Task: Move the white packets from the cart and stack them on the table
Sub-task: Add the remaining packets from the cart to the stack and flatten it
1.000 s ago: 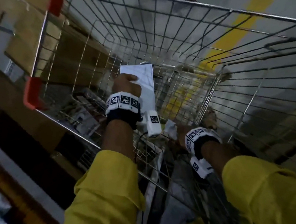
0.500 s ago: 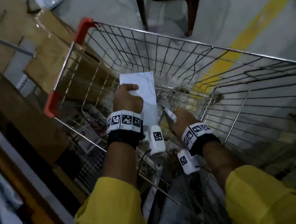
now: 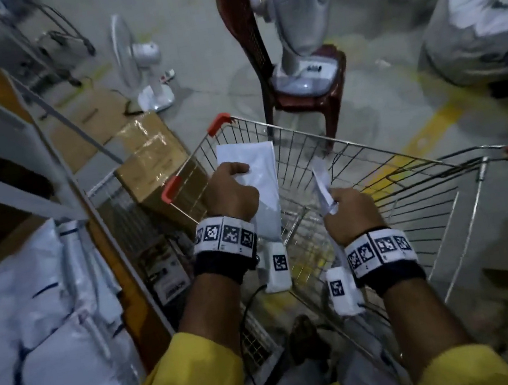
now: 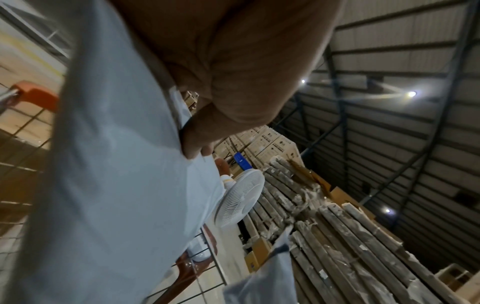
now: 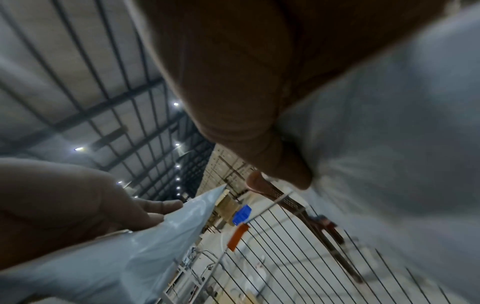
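Note:
My left hand [image 3: 229,193] grips a flat white packet [image 3: 259,184] upright above the wire cart [image 3: 361,182]; the same packet [image 4: 109,185] fills the left wrist view under my thumb. My right hand [image 3: 345,208] grips a second white packet [image 3: 323,186] seen edge-on, just right of the first. In the right wrist view that packet [image 5: 389,144] lies against my palm, and the left hand [image 5: 78,205] with its packet [image 5: 166,236] shows at lower left. Both hands are raised over the cart's basket. More white packets [image 3: 34,327] lie stacked at the left.
A metal rack upright [image 3: 54,177] stands left of the cart. A taped cardboard box [image 3: 154,161] sits on the floor beyond the cart's red corner. A red plastic chair [image 3: 296,92] holds a white fan; another fan [image 3: 138,60] stands on the floor. A big grey sack [image 3: 484,16] sits far right.
Both hands rose out of the cart basket, each with a packet. My head lifted, so the chair, fans and floor beyond the cart came into view.

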